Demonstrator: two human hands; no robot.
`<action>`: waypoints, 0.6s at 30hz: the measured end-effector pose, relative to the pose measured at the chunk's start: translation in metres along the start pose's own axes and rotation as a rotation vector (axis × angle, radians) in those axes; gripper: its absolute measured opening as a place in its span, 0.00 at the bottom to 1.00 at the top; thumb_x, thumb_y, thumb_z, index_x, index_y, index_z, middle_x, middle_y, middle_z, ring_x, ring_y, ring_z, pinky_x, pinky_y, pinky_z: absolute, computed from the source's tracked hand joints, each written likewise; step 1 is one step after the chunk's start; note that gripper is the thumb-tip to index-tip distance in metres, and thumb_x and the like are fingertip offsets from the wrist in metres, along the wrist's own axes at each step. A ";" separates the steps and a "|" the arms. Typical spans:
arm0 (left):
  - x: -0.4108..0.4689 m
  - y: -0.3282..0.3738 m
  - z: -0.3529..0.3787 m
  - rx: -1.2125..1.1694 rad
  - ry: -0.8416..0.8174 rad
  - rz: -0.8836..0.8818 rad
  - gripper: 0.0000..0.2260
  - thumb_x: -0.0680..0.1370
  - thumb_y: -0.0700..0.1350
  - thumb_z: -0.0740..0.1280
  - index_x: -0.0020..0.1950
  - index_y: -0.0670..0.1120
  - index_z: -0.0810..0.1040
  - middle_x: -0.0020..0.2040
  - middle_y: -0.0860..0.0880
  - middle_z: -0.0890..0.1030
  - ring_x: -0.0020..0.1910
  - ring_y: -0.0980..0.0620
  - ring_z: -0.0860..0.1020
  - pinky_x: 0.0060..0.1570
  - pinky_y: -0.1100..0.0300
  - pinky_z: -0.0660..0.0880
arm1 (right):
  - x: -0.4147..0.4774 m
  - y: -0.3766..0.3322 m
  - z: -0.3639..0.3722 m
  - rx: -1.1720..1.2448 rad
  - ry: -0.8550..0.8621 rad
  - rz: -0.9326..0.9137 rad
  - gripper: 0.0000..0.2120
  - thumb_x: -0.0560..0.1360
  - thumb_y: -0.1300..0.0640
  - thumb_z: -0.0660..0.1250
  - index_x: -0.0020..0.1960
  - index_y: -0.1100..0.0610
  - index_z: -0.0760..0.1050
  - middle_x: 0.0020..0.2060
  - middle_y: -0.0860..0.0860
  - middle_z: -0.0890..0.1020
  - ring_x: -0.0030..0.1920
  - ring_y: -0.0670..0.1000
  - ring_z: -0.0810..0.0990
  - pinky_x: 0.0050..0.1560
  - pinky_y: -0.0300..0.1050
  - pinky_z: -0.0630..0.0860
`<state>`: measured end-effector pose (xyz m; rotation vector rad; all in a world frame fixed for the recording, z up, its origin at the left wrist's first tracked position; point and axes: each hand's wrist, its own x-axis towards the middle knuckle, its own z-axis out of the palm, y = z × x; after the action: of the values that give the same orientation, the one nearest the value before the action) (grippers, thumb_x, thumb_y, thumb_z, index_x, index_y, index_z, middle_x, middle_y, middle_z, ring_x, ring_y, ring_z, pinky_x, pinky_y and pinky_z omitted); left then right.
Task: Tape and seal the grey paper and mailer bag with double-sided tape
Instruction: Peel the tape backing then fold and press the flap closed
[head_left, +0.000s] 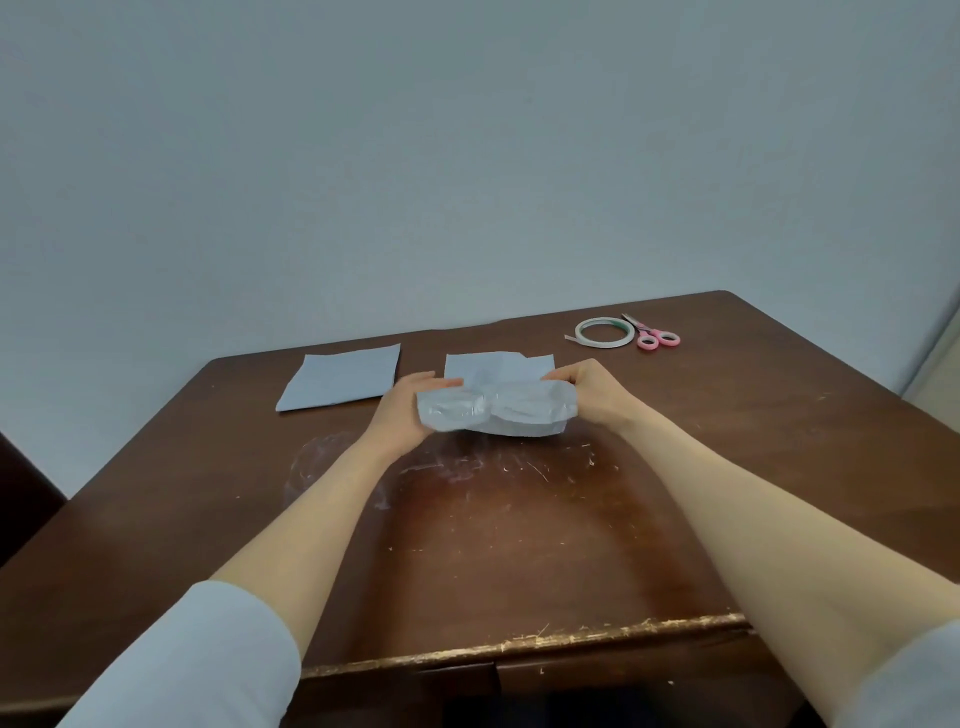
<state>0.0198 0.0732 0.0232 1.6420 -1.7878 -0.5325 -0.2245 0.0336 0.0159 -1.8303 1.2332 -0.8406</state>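
A worn brown wooden surface (519, 519) is set against a plain pale wall. On it, 2 grey paper (343, 379) sheets lie flat. A crinkled, light, slippery mailer bag (498, 410) is gripped at its ends by the left hand (405, 410) and right hand (587, 389), both closed on it. The double-sided tape (605, 332) and pink scissors (655, 335) lie beyond, untouched.

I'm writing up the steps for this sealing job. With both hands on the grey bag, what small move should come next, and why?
Probably lay the mailer bag flat on the table. The left hand and right hand hold it by its ends, so neither is free, and the tape roll lies untouched at the far right beside the scissors.
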 end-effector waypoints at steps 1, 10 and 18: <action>-0.004 0.003 -0.002 -0.051 -0.028 -0.022 0.26 0.70 0.44 0.77 0.66 0.48 0.76 0.63 0.58 0.71 0.64 0.57 0.69 0.64 0.60 0.66 | -0.002 -0.004 0.001 0.017 -0.017 -0.013 0.05 0.72 0.67 0.67 0.44 0.67 0.82 0.34 0.49 0.80 0.36 0.41 0.74 0.39 0.39 0.73; -0.012 -0.006 -0.006 0.063 -0.163 -0.033 0.18 0.72 0.47 0.74 0.61 0.48 0.80 0.57 0.52 0.82 0.55 0.51 0.79 0.56 0.56 0.75 | -0.004 -0.005 -0.001 -0.046 -0.064 0.019 0.10 0.73 0.73 0.58 0.43 0.76 0.77 0.30 0.54 0.72 0.33 0.46 0.64 0.28 0.34 0.62; -0.007 -0.009 0.001 -0.148 -0.101 -0.103 0.18 0.70 0.51 0.75 0.58 0.49 0.81 0.52 0.53 0.83 0.53 0.53 0.80 0.56 0.57 0.76 | -0.004 -0.015 0.004 0.070 -0.043 0.000 0.17 0.76 0.68 0.59 0.30 0.57 0.65 0.27 0.47 0.67 0.30 0.41 0.61 0.31 0.36 0.58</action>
<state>0.0259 0.0785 0.0153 1.6361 -1.6976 -0.7871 -0.2159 0.0422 0.0264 -1.7834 1.1626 -0.8304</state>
